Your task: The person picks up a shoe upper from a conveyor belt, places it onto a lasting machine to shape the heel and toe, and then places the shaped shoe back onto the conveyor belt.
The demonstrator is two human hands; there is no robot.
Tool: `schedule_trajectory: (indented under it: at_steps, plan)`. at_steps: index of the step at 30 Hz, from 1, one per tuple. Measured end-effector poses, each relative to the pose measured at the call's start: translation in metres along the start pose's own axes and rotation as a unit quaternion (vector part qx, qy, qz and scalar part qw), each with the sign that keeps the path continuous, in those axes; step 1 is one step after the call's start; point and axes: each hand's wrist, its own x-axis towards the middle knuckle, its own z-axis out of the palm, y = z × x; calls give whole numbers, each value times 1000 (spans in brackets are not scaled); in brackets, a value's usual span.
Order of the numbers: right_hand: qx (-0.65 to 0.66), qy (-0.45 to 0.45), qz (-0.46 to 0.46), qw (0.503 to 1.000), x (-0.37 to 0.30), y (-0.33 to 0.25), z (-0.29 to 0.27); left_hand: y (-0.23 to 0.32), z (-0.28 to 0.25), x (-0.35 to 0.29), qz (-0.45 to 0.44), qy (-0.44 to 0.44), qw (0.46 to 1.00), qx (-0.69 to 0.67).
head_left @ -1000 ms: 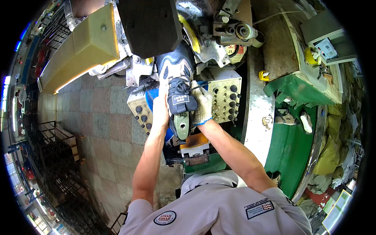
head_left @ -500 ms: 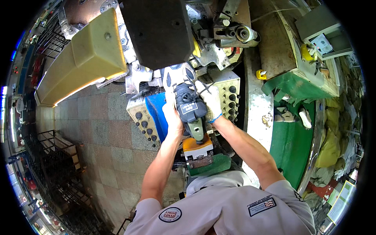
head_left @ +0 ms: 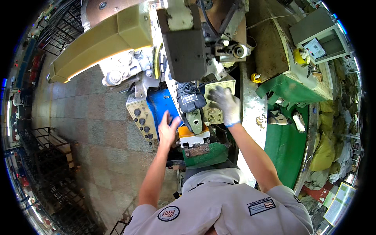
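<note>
A black lace-up shoe point(head_left: 189, 98) sits on a green shoe last point(head_left: 194, 120) in the middle of the machine. Its front end lies under the dark machine head point(head_left: 183, 55). To the left of the shoe, my bare left hand point(head_left: 168, 128) is off it with the fingers apart. My right hand point(head_left: 228, 105), in a pale work glove with a blue cuff, is spread beside the shoe on its right, over the knobbed control box point(head_left: 216, 111). Neither hand holds anything. Below the last is an orange and white support block point(head_left: 194, 133).
A yellow curved machine cover point(head_left: 102, 39) reaches out at upper left. Another knobbed control box point(head_left: 137, 111) and a blue panel point(head_left: 158, 103) stand left of the shoe. On the right, a green conveyor belt point(head_left: 284, 152) carries pale shoes point(head_left: 298, 121) beside a metal ledge point(head_left: 253, 129).
Both hands have let go of the shoe and moved apart, the left one down and leftward, the right one to the right. The shoe stays in the machine; the machine head looks shifted.
</note>
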Motion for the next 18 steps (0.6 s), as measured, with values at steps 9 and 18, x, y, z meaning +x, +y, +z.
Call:
schedule_trajectory:
  at_steps: [9,18]
  plan:
    - [81,65,97,990,-61,25,-152,-93,20,-45,16,-145,974,173]
    - [-8,-12,84,996,-49,12,-85,-83,22,-10,103,-170,965,169]
